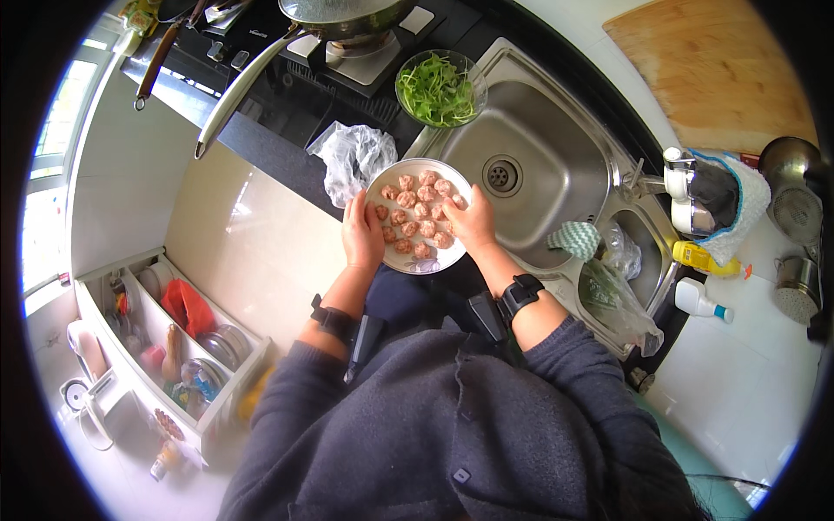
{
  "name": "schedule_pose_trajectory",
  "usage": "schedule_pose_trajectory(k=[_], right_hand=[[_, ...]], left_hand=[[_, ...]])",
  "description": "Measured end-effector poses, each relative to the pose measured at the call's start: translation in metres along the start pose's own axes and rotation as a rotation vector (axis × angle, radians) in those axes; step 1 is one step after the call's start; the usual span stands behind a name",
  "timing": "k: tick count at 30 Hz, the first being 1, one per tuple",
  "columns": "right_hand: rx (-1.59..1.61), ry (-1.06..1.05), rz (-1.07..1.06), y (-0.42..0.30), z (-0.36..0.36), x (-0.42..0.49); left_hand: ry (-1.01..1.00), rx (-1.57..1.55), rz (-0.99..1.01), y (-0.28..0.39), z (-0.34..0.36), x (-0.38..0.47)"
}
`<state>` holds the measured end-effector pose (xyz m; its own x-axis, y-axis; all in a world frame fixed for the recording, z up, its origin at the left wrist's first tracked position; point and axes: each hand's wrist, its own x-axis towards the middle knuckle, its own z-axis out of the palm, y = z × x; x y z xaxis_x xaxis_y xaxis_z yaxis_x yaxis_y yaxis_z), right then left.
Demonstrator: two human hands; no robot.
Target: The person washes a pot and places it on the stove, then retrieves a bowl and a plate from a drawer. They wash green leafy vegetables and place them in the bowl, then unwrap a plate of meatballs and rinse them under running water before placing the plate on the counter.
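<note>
A round white plate (423,266) with several raw meatballs (421,210) on it is held in front of my body, between both hands. My left hand (363,234) grips the plate's left rim, fingers partly under it. On the right rim lies the thumb of my right hand (474,220), its other fingers hidden or at the edge. A crumpled clear plastic bag (355,159) lies on the dark counter just beyond the plate. Farther off, a glass bowl of leafy greens (438,90) stands between the stove and the sink.
A steel sink (547,156) lies right of the plate, with a green-and-white cloth (576,239) on its divider. A lidded pan (348,16) sits on the gas stove, its long handle reaching toward me. An open drawer (195,338) stands at left. Plastic bags (612,299) lie by the small basin.
</note>
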<state>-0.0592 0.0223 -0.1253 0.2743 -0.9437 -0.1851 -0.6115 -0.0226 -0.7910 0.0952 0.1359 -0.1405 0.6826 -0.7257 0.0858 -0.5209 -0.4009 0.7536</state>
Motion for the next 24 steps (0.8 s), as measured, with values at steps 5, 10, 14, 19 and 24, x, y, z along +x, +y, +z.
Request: schedule_pose_trajectory(k=[5, 10, 14, 19, 24], right_hand=[[-0.176, 0.045, -0.054, -0.003, 0.002, -0.001], [-0.195, 0.015, -0.070, -0.006, -0.002, -0.001], [-0.196, -0.039, -0.118, -0.004, -0.004, 0.003], [-0.197, -0.260, -0.105, -0.003, -0.020, 0.012], [-0.209, -0.494, -0.196, -0.009, -0.042, 0.022]], left_hand=[[0.013, -0.030, -0.010, 0.002, 0.001, 0.001], [0.012, -0.028, 0.009, 0.002, 0.001, 0.003], [-0.027, -0.036, -0.010, 0.002, -0.002, 0.004], [-0.056, 0.006, -0.023, 0.005, -0.005, 0.006], [-0.056, 0.021, 0.000, 0.004, -0.005, 0.007]])
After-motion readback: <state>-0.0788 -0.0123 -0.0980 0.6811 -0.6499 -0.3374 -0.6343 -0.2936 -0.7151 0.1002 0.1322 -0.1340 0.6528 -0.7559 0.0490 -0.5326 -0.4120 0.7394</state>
